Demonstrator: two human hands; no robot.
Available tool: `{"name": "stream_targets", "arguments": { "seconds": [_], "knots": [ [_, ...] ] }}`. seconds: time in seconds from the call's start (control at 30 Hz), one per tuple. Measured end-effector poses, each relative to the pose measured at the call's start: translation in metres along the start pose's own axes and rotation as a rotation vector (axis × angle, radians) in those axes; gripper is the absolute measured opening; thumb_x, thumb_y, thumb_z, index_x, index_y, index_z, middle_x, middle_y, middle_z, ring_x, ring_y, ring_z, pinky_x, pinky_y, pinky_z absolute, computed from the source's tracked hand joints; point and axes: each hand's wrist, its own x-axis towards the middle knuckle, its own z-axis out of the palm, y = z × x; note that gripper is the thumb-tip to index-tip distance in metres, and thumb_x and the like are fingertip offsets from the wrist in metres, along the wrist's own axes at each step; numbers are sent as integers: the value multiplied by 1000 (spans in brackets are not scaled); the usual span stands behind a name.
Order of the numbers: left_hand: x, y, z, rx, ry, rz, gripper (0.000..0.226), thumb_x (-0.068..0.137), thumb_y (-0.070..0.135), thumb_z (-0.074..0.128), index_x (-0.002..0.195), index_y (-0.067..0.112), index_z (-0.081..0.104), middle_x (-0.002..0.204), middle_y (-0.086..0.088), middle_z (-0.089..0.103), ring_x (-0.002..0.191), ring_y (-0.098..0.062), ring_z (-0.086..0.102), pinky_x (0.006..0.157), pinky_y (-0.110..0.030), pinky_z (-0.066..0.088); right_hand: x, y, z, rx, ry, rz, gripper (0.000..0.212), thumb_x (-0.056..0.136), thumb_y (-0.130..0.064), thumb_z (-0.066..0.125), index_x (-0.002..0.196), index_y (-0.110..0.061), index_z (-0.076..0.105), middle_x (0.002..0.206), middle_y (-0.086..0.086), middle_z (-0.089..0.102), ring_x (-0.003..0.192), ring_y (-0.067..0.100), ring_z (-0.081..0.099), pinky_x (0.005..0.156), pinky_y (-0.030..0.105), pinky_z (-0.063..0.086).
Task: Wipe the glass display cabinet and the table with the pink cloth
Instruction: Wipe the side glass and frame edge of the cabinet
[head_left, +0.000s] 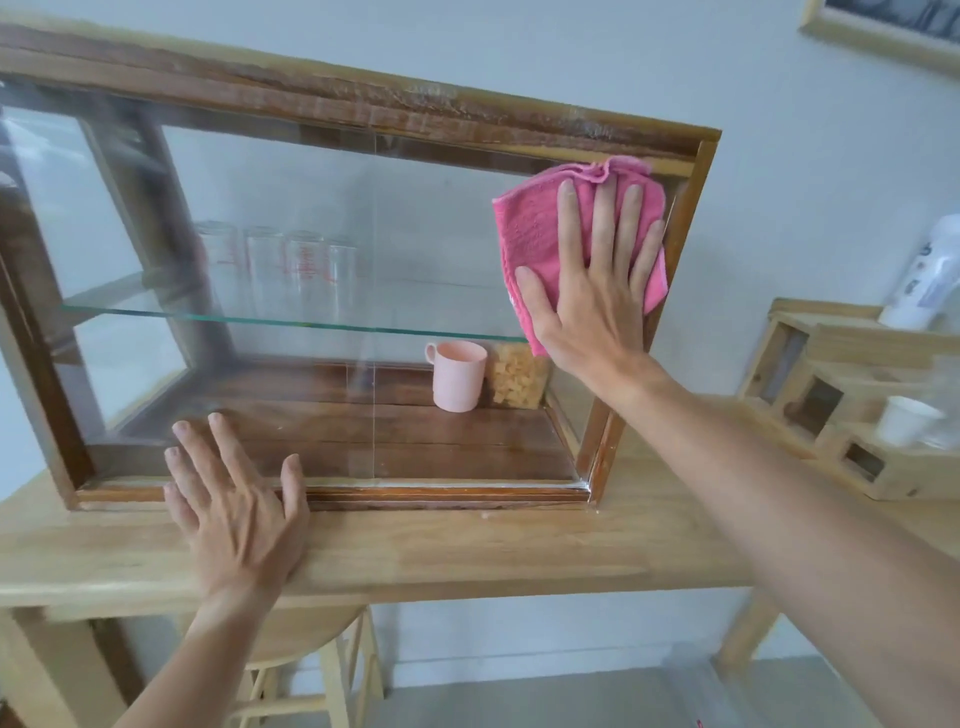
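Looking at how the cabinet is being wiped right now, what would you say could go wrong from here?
1. The right hand presses the pink cloth flat on the front glass near the cabinet's upper right corner; hard pressure might stress the pane.
2. Only the left hand braces the lower frame, so a strong sideways wipe could shift the cabinet on the table.
3. Any jolt may rattle the glasses on the glass shelf.

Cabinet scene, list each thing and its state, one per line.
Cabinet: upright on table, glass front closed.
Cloth: pressed flat on the glass, upper right.
Right hand: open, flat on cloth.
Left hand: open, bracing the cabinet's bottom frame.
Mug: upright inside.
Glasses: on the shelf.
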Motion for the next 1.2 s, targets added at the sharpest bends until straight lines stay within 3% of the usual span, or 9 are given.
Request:
{"name": "stream_targets", "arguments": {
  "seconds": [0.1,0.2,0.3,0.4,0.5,0.7,0.87,1.07,1.2],
  "knots": [
    [1,1,1,12,-5,-9,82,99,48,37,155,20,-16,164,-14,-15,151,-35,-8,122,-55,2,-3,-17,2,-8,1,-33,77,101,-56,38,162,-15,18,169,20,12,155,44,6,123,65,-1],
    [1,1,2,9,3,-11,84,98,50,37,156,19,-15,165,-14,-13,151,-36,-6,122,-56,3,-33,-39,14,7,-97,-359,78,101,-62,42,163,-22,17,170,10,9,157,36,5,123,62,-8],
    [1,0,1,-5,18,-19,84,98,49,39,156,21,-15,165,-13,-11,152,-34,-5,122,-56,4,-80,-61,35,-18,-162,-565,77,100,-61,46,163,-27,19,170,3,7,158,28,1,125,59,-4],
    [0,1,-1,-3,15,-9,81,100,51,33,152,25,-23,165,-11,-13,152,-32,-7,123,-53,1,-117,-64,49,-33,-210,-563,75,101,-57,48,163,-29,17,170,0,6,158,25,-1,126,57,3],
    [1,3,-2,0,8,-11,83,100,46,40,155,22,-16,165,-12,-13,152,-32,-7,123,-53,2,-139,-45,50,-50,-237,-568,77,101,-55,51,163,-31,14,169,-1,7,157,23,1,126,57,3],
    [0,2,-2,8,3,-6,82,99,49,36,156,20,-15,165,-13,-15,152,-32,-9,123,-51,2,-145,0,43,-2,-156,-153,82,96,-58,45,162,-22,14,168,10,7,155,39,9,122,66,5],
    [1,-1,3,43,31,17,83,96,55,27,156,19,-17,165,-14,-14,152,-34,-6,123,-52,4,-51,-40,27,98,-35,65,84,101,-55,39,163,-14,-1,169,20,-2,155,44,-6,121,64,-6],
    [2,-1,5,99,41,-81,83,94,56,27,158,17,-8,165,-17,-6,151,-39,5,120,-55,10,-2,-146,20,195,20,-378,77,100,-53,45,162,-15,22,169,17,14,157,35,9,126,56,-3],
    [7,-2,4,55,47,-256,84,93,57,24,157,6,2,164,-20,5,150,-41,15,120,-56,18,-8,-203,38,94,-27,-690,75,99,-52,47,163,-21,21,170,10,13,158,30,6,126,55,-3]
  ]
}}
